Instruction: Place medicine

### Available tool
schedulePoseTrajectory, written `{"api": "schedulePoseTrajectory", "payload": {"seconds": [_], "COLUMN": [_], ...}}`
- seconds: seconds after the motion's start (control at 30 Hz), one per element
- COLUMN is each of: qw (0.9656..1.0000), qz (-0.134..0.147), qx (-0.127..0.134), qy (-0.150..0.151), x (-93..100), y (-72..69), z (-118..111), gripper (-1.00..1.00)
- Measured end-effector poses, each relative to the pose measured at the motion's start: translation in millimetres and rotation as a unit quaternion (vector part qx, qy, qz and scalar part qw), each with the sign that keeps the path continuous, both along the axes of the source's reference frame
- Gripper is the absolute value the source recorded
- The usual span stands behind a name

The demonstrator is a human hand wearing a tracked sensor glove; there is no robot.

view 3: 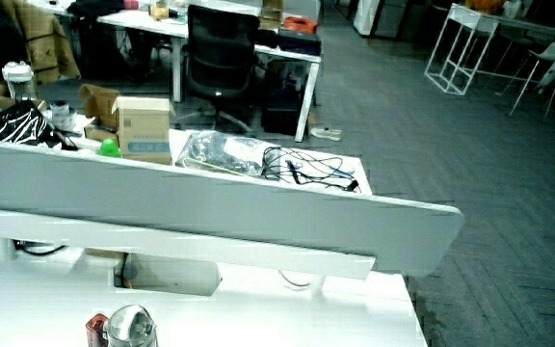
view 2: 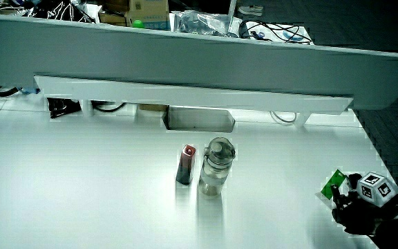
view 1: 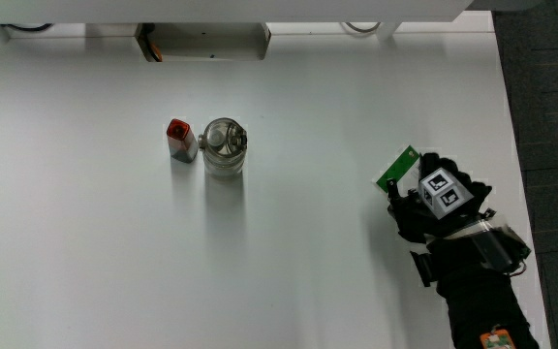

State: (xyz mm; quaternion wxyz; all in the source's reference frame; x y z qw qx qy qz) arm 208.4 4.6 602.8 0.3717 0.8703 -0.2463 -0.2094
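A flat green medicine box (view 1: pixel 397 168) sticks out from the fingers of the hand (view 1: pixel 410 197), which is shut on it low over the white table (view 1: pixel 85 252), close to the table's side edge. A patterned cube (view 1: pixel 440 188) sits on the back of the glove. In a side view the green box (view 2: pixel 334 181) shows at the fingertips of the hand (view 2: pixel 344 198). A small red-capped container (view 1: pixel 180 139) stands beside a clear jar (view 1: pixel 225 146) near the table's middle, well away from the hand. Both also appear in a side view, the jar (view 3: pixel 129 328) and the red cap (view 3: pixel 94 329).
A grey rectangular cable box (view 1: pixel 201 41) sits at the table's edge by the low partition (view 2: pixel 185 52). Dark floor (view 1: pixel 550 87) runs along the table's side edge near the hand. Cables and boxes lie on the desk past the partition (view 3: pixel 258 154).
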Motion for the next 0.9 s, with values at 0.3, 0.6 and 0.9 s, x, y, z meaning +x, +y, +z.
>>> {"api": "schedulePoseTrajectory", "payload": {"seconds": [0.3, 0.6, 0.9], "qw": [0.9982, 0.9947, 0.9893], "qz": [-0.007, -0.032, -0.013], "qx": [-0.051, -0.088, -0.122], "qy": [0.029, 0.043, 0.079], "x": [-11.6, -25.2, -17.0], "y": [9.3, 16.1, 31.5], "z": [37.1, 44.4, 65.6], "gripper": [0.0, 0.0, 0.0]}}
